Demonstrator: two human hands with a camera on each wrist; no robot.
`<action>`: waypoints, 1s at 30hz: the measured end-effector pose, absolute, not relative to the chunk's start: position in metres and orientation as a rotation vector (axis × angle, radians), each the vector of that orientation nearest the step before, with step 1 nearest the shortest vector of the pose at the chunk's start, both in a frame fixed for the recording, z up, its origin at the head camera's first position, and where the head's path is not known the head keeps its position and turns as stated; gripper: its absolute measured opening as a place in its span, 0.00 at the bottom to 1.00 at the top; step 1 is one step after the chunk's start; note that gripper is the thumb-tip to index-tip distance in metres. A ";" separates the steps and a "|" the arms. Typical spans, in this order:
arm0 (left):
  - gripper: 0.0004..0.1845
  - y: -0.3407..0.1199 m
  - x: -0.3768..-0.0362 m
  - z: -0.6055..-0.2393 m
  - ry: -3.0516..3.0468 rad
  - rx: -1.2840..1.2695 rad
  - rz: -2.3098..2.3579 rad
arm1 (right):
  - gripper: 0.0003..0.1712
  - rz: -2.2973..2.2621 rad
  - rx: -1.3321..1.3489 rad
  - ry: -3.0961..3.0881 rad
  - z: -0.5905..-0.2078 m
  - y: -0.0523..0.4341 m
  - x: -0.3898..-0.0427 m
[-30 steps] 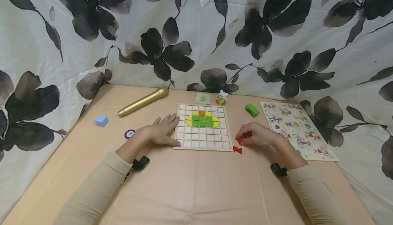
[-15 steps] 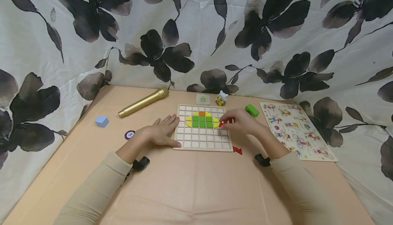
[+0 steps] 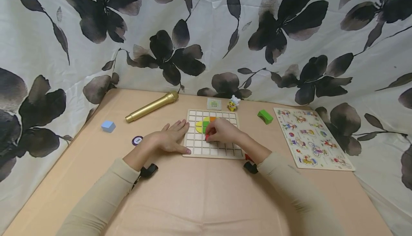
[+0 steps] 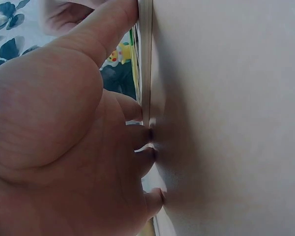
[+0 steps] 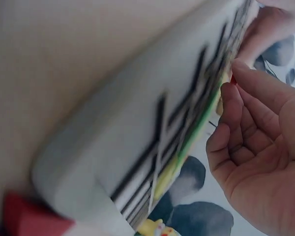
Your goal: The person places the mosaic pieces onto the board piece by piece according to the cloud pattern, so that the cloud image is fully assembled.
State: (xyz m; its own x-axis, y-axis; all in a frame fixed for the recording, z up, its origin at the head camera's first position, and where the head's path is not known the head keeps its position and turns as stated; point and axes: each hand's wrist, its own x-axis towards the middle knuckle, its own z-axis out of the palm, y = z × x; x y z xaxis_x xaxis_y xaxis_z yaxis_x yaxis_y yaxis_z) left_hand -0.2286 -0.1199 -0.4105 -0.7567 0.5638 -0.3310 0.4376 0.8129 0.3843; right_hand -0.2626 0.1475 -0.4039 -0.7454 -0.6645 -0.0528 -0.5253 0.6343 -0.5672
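A white gridded board lies mid-table, bearing yellow, green and orange tiles, partly covered by my right hand. Between that hand's thumb and fingertips is pinched a small red tile, low over the board just below the green ones; in the right wrist view only a sliver of it shows. My left hand rests with fingers extended at the board's left edge, its thumb on the lower left corner. More red pieces lie off the lower right corner, mostly hidden by the right wrist.
Behind the board are a small pattern card and a toy figure. A green arch block and a picture puzzle board lie right. Leftward are a gold microphone, a blue block and a round chip.
The right hand has carried the red tile from beside the board's lower right, past its right edge, leftward to the middle. The left hand stays in place.
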 end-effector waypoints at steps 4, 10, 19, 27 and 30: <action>0.61 -0.120 -0.230 -0.411 2.564 0.748 0.399 | 0.07 -0.755 -0.928 2.622 -0.409 0.143 -0.262; 0.62 -0.119 -0.229 -0.412 2.563 0.756 0.400 | 0.07 -0.757 -0.902 2.644 -0.411 0.143 -0.261; 0.62 -0.120 -0.229 -0.411 2.569 0.758 0.380 | 0.11 -0.753 -0.932 2.643 -0.407 0.147 -0.257; 0.63 -0.121 -0.230 -0.411 2.559 0.760 0.424 | 0.17 -0.892 -0.905 2.645 -0.392 0.187 -0.245; 0.64 -0.121 -0.231 -0.411 2.547 0.754 0.439 | 0.20 -0.913 -0.879 2.648 -0.392 0.210 -0.236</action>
State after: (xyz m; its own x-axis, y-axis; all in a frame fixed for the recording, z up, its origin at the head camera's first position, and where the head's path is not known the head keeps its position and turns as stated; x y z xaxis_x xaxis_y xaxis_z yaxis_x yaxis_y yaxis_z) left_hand -0.2315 -0.1215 -0.4113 -0.7516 0.5745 -0.3242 0.4326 0.8003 0.4152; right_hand -0.2359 0.2097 -0.3923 -0.8015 -0.5979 -0.0001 -0.4710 0.6314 -0.6160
